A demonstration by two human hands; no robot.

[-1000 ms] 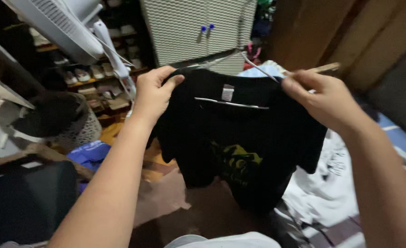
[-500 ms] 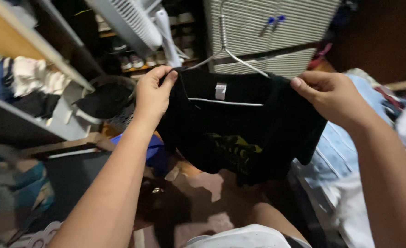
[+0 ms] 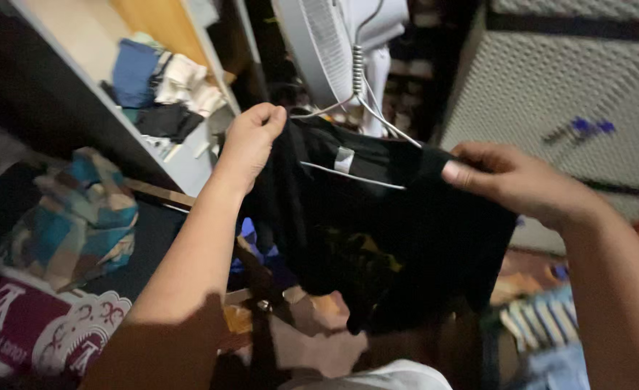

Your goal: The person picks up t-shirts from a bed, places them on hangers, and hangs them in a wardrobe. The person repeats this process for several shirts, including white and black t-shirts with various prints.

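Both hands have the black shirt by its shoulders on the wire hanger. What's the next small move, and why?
Probably square the black shirt on the wire hanger. The left hand and right hand each pinch a shoulder, and the shirt hangs tilted, its right shoulder lower, so levelling both ends looks sensible.

Matt black cloth T-shirt (image 3: 377, 238) with a small pale woven label, hung on a thin, smooth metal wire hanger (image 3: 357, 94). Glossy white plastic fan (image 3: 334, 36) behind. Soft folded cloth (image 3: 160, 87) on a smooth painted shelf (image 3: 81, 72). Textured mesh-like cabinet front (image 3: 565, 94).
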